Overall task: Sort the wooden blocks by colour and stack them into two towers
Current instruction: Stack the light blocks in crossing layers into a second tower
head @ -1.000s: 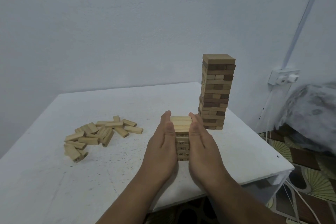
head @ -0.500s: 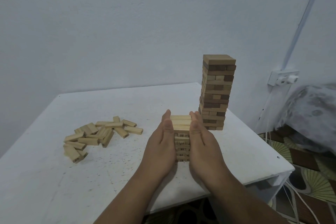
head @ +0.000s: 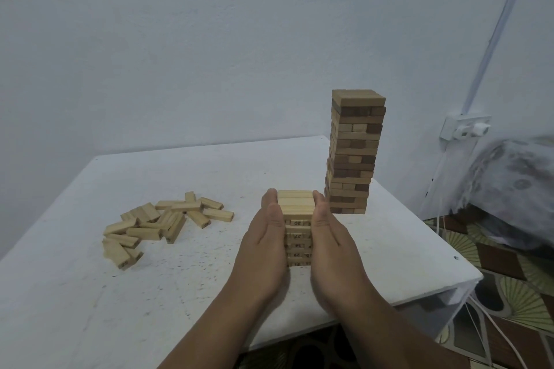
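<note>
Fingers of left hand (head: 263, 244) straight, held together, flat against left side of light tower (head: 296, 228); fingers of right hand (head: 329, 244) same, flat against its right side. Palms face each other, light tower squeezed between, standing on white table (head: 90, 308) near front edge. Numbers printed on its block ends. Dark tower (head: 353, 153) just behind and right, taller, untouched. Loose light blocks (head: 162, 225) heaped well to left. Wall socket (head: 464, 127) far right, cables hanging
</note>
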Action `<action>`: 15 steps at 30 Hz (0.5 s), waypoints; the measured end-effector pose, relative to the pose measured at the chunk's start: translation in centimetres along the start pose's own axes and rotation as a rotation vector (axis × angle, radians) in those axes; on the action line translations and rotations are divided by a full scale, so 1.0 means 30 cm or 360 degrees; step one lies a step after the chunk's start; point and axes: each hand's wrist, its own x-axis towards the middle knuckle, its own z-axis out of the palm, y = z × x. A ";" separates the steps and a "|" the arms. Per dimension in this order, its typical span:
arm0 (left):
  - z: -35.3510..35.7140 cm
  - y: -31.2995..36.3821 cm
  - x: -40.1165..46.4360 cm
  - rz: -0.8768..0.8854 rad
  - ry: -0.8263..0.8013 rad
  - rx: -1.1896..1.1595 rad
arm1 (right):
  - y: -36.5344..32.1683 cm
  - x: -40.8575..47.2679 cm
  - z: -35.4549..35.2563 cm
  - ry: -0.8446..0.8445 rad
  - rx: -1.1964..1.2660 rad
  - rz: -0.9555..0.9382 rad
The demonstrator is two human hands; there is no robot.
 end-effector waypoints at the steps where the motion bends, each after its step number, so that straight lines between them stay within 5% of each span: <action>1: 0.002 0.000 -0.001 0.0013 0.0005 0.0017 | 0.001 0.002 0.000 0.0011 -0.0001 0.0002; 15: 0.007 -0.006 -0.008 0.0052 0.0041 0.0074 | -0.015 -0.003 -0.014 -0.0005 -0.0115 0.0014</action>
